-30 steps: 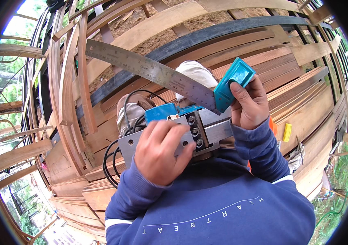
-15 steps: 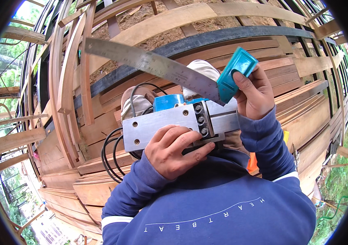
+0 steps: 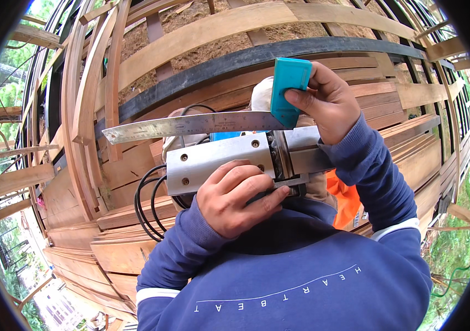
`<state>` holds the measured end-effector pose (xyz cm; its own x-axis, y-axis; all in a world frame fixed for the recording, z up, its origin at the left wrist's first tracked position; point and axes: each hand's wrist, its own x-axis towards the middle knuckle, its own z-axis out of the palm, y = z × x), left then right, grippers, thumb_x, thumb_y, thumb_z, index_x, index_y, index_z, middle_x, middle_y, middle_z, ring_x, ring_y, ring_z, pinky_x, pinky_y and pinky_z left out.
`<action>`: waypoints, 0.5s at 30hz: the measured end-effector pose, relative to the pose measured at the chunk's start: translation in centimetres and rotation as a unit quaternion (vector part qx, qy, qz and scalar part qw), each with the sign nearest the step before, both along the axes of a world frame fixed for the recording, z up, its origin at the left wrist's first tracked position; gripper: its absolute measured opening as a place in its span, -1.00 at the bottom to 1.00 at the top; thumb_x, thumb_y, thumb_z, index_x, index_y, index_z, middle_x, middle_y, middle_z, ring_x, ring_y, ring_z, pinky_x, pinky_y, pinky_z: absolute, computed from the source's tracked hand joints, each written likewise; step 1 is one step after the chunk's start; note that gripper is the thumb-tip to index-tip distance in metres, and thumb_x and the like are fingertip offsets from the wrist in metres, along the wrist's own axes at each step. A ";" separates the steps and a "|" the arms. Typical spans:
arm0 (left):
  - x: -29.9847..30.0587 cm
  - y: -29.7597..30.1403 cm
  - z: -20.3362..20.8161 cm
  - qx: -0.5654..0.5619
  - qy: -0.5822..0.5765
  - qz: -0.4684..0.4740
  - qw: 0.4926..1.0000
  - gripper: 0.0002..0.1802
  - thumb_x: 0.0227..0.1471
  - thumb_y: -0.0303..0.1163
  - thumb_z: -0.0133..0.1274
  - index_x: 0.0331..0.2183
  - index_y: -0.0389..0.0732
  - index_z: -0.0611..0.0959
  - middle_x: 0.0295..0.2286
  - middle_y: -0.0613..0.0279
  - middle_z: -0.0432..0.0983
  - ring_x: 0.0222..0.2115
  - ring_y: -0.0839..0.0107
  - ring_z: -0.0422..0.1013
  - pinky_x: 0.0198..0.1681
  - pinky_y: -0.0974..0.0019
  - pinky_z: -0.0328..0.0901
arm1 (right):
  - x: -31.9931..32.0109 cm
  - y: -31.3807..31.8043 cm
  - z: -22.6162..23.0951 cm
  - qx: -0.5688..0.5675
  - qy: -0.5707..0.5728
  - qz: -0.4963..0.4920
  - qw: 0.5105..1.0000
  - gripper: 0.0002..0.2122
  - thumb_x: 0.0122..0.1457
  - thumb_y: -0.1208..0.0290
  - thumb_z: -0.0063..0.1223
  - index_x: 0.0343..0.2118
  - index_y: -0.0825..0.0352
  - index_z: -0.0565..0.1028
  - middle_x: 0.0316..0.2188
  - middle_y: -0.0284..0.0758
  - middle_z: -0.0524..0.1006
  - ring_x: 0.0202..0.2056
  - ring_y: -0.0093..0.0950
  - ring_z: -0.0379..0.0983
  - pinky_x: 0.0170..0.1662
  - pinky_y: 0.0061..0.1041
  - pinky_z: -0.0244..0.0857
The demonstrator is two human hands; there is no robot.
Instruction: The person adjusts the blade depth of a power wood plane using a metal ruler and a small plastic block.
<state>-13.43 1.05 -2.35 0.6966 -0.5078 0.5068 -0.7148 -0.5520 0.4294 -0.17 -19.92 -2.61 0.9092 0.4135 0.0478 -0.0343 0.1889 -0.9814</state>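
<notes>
An electric hand planer (image 3: 218,160) lies sole up across my lap, its flat metal sole and cutter slot showing. My left hand (image 3: 235,198) grips the planer's near side, with fingers bent over the sole beside the cutter drum (image 3: 280,154). The thumb side is close to the drum's near end. In my right hand (image 3: 326,102) is a try square (image 3: 290,83), pinched by its teal stock between thumb and fingers. Its steel blade, marked like a ruler, points left above the planer's far edge. From this angle I cannot tell whether blade and planer touch.
A black power cord (image 3: 140,207) loops at the planer's left end. Stacked timber boards (image 3: 406,149) lie at right, and more boards (image 3: 119,251) at left. Upright timber lengths (image 3: 88,105) stand at far left. Something orange (image 3: 342,196) sits under my right forearm.
My right hand has moved left and turned the square, so its blade has swung down from a slant to nearly level. The drum's bolts no longer show. My left hand stays on the planer.
</notes>
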 end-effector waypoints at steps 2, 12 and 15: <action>0.2 0.2 -0.1 -0.012 0.004 -0.002 1.000 -0.42 -0.45 -0.34 0.45 -0.18 0.02 0.77 -0.30 0.36 0.48 -0.27 0.33 0.49 -0.14 0.16 0.48 | 0.5 0.2 -0.1 -0.020 0.004 0.006 1.000 -0.85 0.24 0.61 0.19 -0.15 0.33 0.53 -0.26 -0.44 0.61 -0.22 -0.67 0.51 -0.06 -0.57 0.44; 0.6 0.5 -0.1 -0.038 0.003 0.004 0.999 -0.44 -0.48 -0.36 0.46 -0.22 -0.01 0.77 -0.31 0.37 0.50 -0.27 0.34 0.50 -0.12 0.14 0.49 | 1.5 1.3 -0.1 -0.046 0.015 0.043 0.998 -0.83 0.24 0.58 0.19 -0.11 0.35 0.54 -0.26 -0.40 0.61 -0.20 -0.64 0.51 -0.05 -0.55 0.44; 0.5 0.5 -0.2 -0.038 0.006 0.007 0.999 -0.45 -0.47 -0.36 0.45 -0.23 0.00 0.77 -0.32 0.38 0.50 -0.28 0.34 0.50 -0.11 0.14 0.50 | 1.7 1.6 -0.2 -0.057 0.015 0.055 0.997 -0.81 0.25 0.58 0.20 -0.09 0.35 0.54 -0.26 -0.40 0.61 -0.20 -0.63 0.51 -0.05 -0.55 0.44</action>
<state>-12.94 1.60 -2.57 0.7089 -0.4582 0.5362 -0.7024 -0.5266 0.4788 1.48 -18.35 -2.82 0.8579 0.5128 -0.0321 -0.0793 0.0705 -0.9943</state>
